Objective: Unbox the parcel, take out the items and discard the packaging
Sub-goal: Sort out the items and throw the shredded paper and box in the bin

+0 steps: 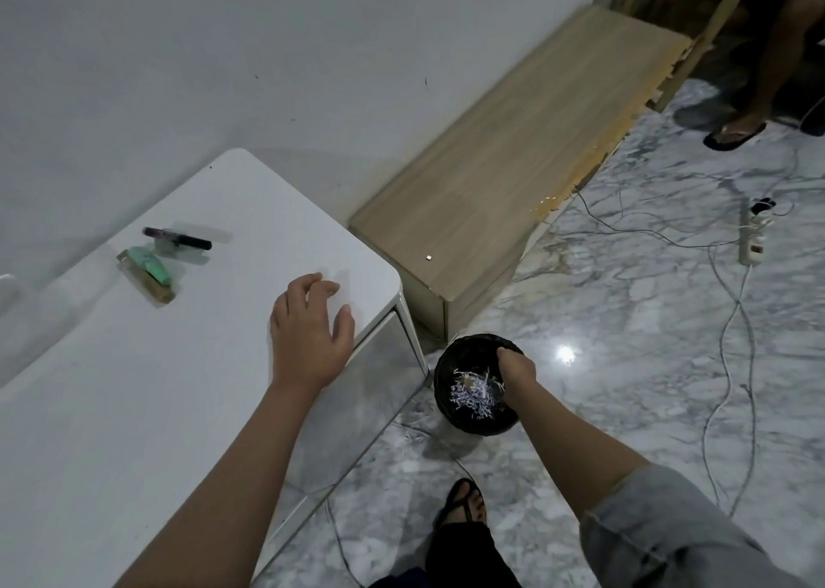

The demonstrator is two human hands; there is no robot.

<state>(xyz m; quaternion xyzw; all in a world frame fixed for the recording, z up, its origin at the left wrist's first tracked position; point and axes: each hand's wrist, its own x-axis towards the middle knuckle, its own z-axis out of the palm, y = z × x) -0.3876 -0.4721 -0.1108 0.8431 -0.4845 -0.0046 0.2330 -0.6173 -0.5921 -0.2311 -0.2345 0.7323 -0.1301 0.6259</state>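
Right hand reaching into black bin, grip unclear, beside shredded paper; left hand spread above white table.

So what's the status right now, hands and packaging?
Left hand open, flat above the table. Right hand down in the black bin, over shredded paper. Two small items on the table. Nothing blocking.

My only view comes from the camera on my head, tilted forward and down. It looks closely over the white rounded table on the left, the grey marbled floor on the right.
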